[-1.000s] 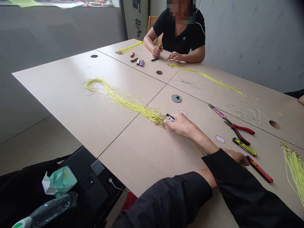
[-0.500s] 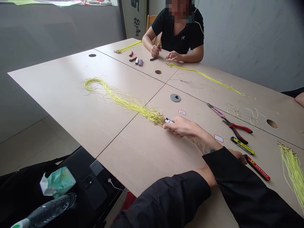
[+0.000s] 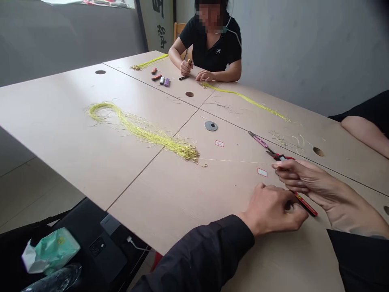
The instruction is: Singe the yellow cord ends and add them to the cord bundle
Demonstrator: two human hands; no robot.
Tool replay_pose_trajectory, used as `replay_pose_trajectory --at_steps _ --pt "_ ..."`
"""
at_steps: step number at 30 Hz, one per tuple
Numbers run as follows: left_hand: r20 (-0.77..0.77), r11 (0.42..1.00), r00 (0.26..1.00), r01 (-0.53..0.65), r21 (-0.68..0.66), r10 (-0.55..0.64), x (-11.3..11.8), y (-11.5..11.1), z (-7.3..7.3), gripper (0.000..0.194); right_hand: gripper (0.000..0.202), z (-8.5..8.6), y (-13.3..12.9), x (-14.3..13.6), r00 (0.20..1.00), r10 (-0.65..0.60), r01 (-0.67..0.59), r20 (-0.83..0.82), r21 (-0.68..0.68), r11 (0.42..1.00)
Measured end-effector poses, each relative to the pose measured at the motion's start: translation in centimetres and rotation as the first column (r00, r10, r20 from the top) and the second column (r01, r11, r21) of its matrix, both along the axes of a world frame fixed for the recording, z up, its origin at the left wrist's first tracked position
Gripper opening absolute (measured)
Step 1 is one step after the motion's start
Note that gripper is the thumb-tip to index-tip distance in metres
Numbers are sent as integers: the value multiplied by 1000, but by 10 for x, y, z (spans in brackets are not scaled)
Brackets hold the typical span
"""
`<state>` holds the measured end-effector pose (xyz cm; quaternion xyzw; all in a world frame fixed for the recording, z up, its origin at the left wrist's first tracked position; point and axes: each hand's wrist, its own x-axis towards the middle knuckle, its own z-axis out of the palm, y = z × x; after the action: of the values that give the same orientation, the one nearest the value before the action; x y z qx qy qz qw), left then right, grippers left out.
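Observation:
My right hand is closed in a pinch on a thin yellow cord, which runs taut above the table to a bundle of yellow cords. A small dark-and-white item shows at its fingertips, its kind unclear. My left hand rests on the table just below, its fingers curled; whatever they hold is hidden. Beside it lies a slim red-and-black stick-shaped item, partly covered by the hands. Past the right fingers, red-handled pliers and pink-handled tweezers lie on the table.
Across the table sits a person in black, both hands near another yellow cord bundle and several lighters. Another person's arm is at right. A chair at lower left holds a tissue pack and a phone.
My right hand has moved from the bundle's end to the right, drawing out one cord. My left hand has come into fuller sight as my arms uncrossed. The view has turned right.

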<state>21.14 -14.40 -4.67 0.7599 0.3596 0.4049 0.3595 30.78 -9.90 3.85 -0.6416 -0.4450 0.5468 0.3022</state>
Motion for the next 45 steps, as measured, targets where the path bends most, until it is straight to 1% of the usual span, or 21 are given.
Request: replay_pose_trajectory --at_steps 1,2,4,6,7,9,11,14,16,19,20,22,24,27,29,32,34,36,38,41,45 --pt "-9 999 1000 -4 37 4 -1 -2 3 25 42 -3 -6 17 996 -68 65 -55 -55 996" --pt "-1 997 1000 -9 78 10 -3 -4 5 27 42 -8 -12 33 984 -138 130 -111 -77 988" --pt "69 989 997 -53 137 44 -5 -5 6 23 42 -22 -29 55 958 -213 197 -192 -99 975" --pt "165 981 979 -146 130 123 -6 -2 4 11 40 -38 -47 67 948 -215 200 -234 -88 976" --pt "190 977 969 -181 112 157 -5 0 3 9 41 -46 -55 69 942 -216 202 -255 -81 976" --pt "190 976 965 -201 88 181 -4 4 0 16 42 -57 -68 69 921 -231 223 -314 -64 973" --pt "161 985 978 -149 91 133 -3 6 -1 24 42 -62 -77 66 886 -267 270 -380 -44 962" --pt "124 994 992 0 112 -14 -1 7 -2 26 42 -63 -84 64 833 -309 334 -460 -29 942" --pt "107 989 990 74 127 -88 0 6 -3 21 42 -63 -86 63 815 -313 347 -488 -22 938" --pt "110 987 988 93 130 -108 0 6 -2 4 42 -64 -88 63 815 -294 334 -499 -9 942" --pt "119 989 988 88 118 -102 0 7 -2 1 43 -64 -88 62 820 -287 326 -495 -9 945" --pt "142 995 986 77 69 -86 -1 8 0 8 42 -65 -89 61 833 -280 311 -477 -15 950" --pt "164 998 984 68 -5 -66 -1 9 2 10 41 -65 -89 60 857 -281 316 -432 10 949" --pt "169 991 986 39 -128 -17 -1 10 3 9 37 -64 -90 61 893 -308 373 -328 159 914" --pt "151 983 989 29 -183 -1 -1 11 4 10 36 -63 -91 62 920 -316 375 -234 281 884" --pt "132 977 991 42 -208 -14 -1 11 5 12 32 -60 -92 63 964 -262 261 -56 415 872" --pt "124 975 992 59 -213 -33 -1 11 6 13 27 -59 -92 63 976 -216 173 37 472 865" --pt "119 971 991 78 -224 -52 -1 10 7 14 23 -59 -92 62 978 -188 119 93 491 863" --pt "121 967 990 93 -237 -66 -2 10 8 16 23 -59 -91 61 977 -174 95 124 475 875" --pt "126 961 989 108 -253 -78 -2 9 9 19 26 -61 -91 60 983 -131 60 125 456 888" --pt "144 949 984 144 -281 -107 -2 9 9 24 28 -62 -92 59 991 -65 2 116 477 879"
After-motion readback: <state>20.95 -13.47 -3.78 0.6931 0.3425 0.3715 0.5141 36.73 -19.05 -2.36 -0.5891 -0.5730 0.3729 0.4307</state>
